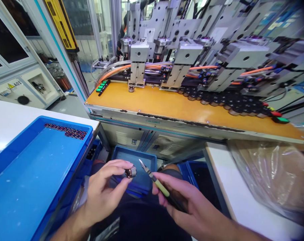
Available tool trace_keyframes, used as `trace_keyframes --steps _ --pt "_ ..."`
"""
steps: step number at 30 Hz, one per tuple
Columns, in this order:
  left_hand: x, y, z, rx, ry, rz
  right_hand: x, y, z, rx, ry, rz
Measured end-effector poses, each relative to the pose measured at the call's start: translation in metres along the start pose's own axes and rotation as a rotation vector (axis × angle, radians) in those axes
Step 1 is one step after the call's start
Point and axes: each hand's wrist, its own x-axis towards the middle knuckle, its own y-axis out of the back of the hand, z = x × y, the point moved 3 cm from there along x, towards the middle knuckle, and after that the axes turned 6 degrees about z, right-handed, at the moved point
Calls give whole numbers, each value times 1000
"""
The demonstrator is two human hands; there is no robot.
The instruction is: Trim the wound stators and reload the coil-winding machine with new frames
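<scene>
Between the thumb and fingertips of my left hand (104, 187) is a small round motor stator (131, 172), with copper windings showing inside its grey ring. My right hand (178, 195) is wrapped round a pair of cutting pliers (159, 185) with yellow-green and black handles. The pliers' pointed jaws aim up and left, a short gap to the right of the stator and not touching it. Both hands are above my lap. Whether the jaws are parted is too small to tell.
A large blue tray (39, 127) on the left holds rows of wound parts. Ahead, a machine stands over an orange bench (157, 103) carrying a single stator (131, 89) and many dark cylindrical parts (217, 98). Clear plastic bags (264, 177) lie right. A blue bin (134, 152) sits below.
</scene>
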Motion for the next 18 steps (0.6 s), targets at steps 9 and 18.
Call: trace_keyframes --steps 9,18 --pt "-34 14 -36 -476 862 269 97 100 -17 -804 414 432" --pt "-75 123 -2 80 1030 410 199 151 12 -1029 277 549"
